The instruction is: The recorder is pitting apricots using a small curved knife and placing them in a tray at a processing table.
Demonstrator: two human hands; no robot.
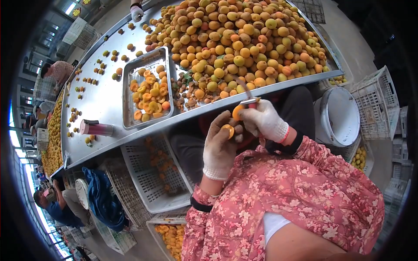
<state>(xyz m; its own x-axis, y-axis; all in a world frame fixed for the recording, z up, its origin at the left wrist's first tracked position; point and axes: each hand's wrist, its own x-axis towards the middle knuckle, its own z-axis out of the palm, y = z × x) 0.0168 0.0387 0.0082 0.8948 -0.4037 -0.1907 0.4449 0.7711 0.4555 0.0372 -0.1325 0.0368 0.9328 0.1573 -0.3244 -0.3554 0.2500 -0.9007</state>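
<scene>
My left hand (222, 143), in a soiled white knit glove, holds an apricot half (228, 131) between thumb and fingers. My right hand (263, 120), gloved too, holds a small tool with a metal part (250, 100) and a red portion; its exact kind is unclear. An orange apricot piece (238, 112) is at the fingers of that hand, beside the tool. Both hands are close together just off the near edge of the metal table (137, 135). Beyond them lies a large heap of whole apricots (241, 42). Halved apricots (152, 94) lie in a metal tray (125, 98).
Pits and scraps (189, 98) lie between tray and heap. A pink tumbler (98, 128) lies on the table. Below are a grey plastic crate (140, 186) and a crate of apricot halves (171, 238). At right stands a white bucket (341, 117). Another person's gloved hand (137, 13) is at the far edge.
</scene>
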